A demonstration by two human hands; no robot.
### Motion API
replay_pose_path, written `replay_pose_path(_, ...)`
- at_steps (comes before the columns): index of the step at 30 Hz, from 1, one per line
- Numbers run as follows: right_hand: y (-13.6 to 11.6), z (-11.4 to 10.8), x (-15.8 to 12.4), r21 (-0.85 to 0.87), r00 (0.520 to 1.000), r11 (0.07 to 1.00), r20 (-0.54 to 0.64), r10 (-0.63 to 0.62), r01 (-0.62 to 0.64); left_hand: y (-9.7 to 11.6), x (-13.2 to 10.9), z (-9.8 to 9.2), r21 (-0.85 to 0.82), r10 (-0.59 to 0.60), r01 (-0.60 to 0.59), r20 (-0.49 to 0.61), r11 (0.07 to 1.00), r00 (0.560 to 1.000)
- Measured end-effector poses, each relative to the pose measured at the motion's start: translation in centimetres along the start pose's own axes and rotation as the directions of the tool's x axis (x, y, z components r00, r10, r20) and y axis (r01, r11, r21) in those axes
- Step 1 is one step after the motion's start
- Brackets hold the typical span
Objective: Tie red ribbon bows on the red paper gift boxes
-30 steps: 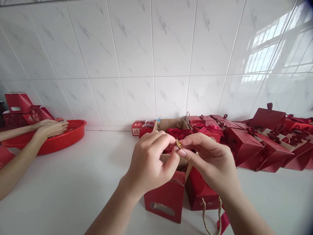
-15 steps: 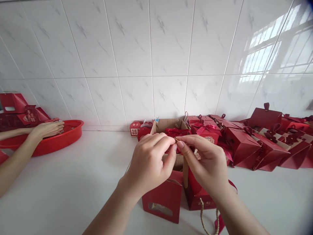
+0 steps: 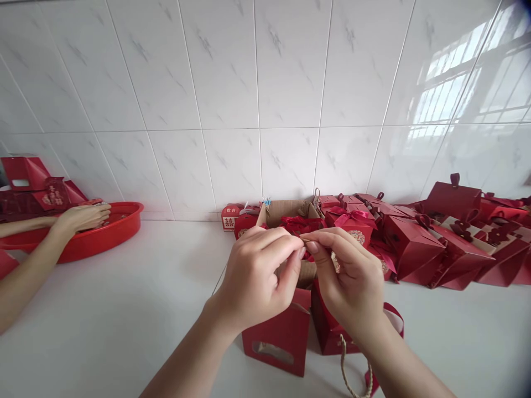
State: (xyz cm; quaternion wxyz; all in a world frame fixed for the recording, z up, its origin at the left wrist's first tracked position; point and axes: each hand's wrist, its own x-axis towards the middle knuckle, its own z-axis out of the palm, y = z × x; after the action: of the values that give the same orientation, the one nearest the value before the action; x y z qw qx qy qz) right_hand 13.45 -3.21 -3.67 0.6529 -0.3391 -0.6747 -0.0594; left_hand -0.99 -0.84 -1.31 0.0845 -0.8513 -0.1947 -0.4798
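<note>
My left hand (image 3: pixel 255 276) and my right hand (image 3: pixel 348 276) meet fingertip to fingertip above an open red gift box (image 3: pixel 277 337) on the white counter. Both pinch a small tan piece (image 3: pixel 306 240) between thumb and forefinger; it is too small to name. A second red box (image 3: pixel 332 331) stands just right of the first, with a twisted rope handle (image 3: pixel 352 370) and a red ribbon (image 3: pixel 392 315) trailing below my right wrist.
A cardboard carton (image 3: pixel 286 210) with red ribbon sits behind my hands. Several closed red gift boxes (image 3: pixel 418 246) pile at the right by the tiled wall. At the left, another person's hands (image 3: pixel 81 216) rest in a red round tray (image 3: pixel 103 232).
My fingertips have closed together on the small piece, which showed as a gold bit earlier. My right hand has edged left and down. The other person's hands have barely shifted.
</note>
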Motion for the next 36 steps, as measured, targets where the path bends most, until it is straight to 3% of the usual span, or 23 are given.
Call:
replay_pose_path(2, 0.0, -0.3, 0.1, 0.066, 0.997, 0.997, 0.067, 0.037, -0.041, -0.1, 0.0, -0.5, -0.009, -0.018, 0.019, 0.038, 1.0, 0.999)
replay_pose_path(4, 0.0, -0.8, 0.3, 0.2, 0.97, 0.964, 0.203, 0.134, -0.175, -0.2, 0.0, -1.2, -0.011, -0.05, 0.051, 0.109, 0.999, 0.993)
replay_pose_path(7, 0.0, -1.5, 0.7, 0.402, 0.836, 0.779, 0.477, 0.271, -0.481, -0.3, 0.0, -2.1, -0.005, -0.078, 0.081, 0.192, 0.997, 0.978)
replay_pose_path(9, 0.2, -1.7, 0.8, 0.451, 0.76, 0.661, 0.579, 0.294, -0.6, -0.2, -0.1, -2.5, 0.004, -0.085, 0.086, 0.216, 0.996, 0.973)
replay_pose_path(15, 0.2, -1.8, 0.7, 0.429, 0.679, 0.575, 0.652, 0.337, -0.697, 0.0, -0.4, -3.9, -0.008, -0.115, 0.125, 0.341, 0.992, 0.933)
replay_pose_path(19, -0.1, -1.7, 0.3, 0.409, 0.603, 0.488, 0.716, 0.353, -0.771, -0.5, -1.3, -5.5, 0.032, -0.195, 0.211, 0.529, 0.977, 0.826)
replay_pose_path(22, -0.3, -1.9, 0.3, 0.377, 0.576, 0.472, 0.711, 0.403, -0.797, -1.2, -2.0, -5.8, 0.132, -0.281, 0.252, 0.585, 0.959, 0.761)
replay_pose_path(24, -0.2, -2.1, 0.3, 0.368, 0.581, 0.487, 0.7, 0.416, -0.792, -1.7, -2.1, -5.3, 0.179, -0.314, 0.259, 0.613, 0.949, 0.725)
replay_pose_path(27, -0.3, -2.9, 0.7, 0.354, 0.656, 0.608, 0.647, 0.39, -0.711, -2.2, -2.1, -4.1, 0.251, -0.396, 0.307, 0.628, 0.918, 0.671)
replay_pose_path(29, -0.4, -3.4, 0.9, 0.34, 0.709, 0.689, 0.607, 0.359, -0.64, -2.6, -2.0, -3.4, 0.293, -0.46, 0.36, 0.657, 0.886, 0.597)
replay_pose_path(32, -0.6, -4.4, 1.3, 0.36, 0.752, 0.724, 0.573, 0.326, -0.589, -3.2, -1.9, -2.8, 0.298, -0.485, 0.406, 0.712, 0.864, 0.509)
replay_pose_path(34, -0.6, -4.9, 1.4, 0.393, 0.762, 0.712, 0.569, 0.309, -0.582, -3.6, -1.9, -2.7, 0.264, -0.463, 0.412, 0.716, 0.872, 0.522)
replay_pose_path(36, -0.4, -5.4, 1.4, 0.422, 0.771, 0.698, 0.562, 0.299, -0.579, -3.8, -1.6, -2.8, 0.218, -0.425, 0.392, 0.694, 0.894, 0.581)
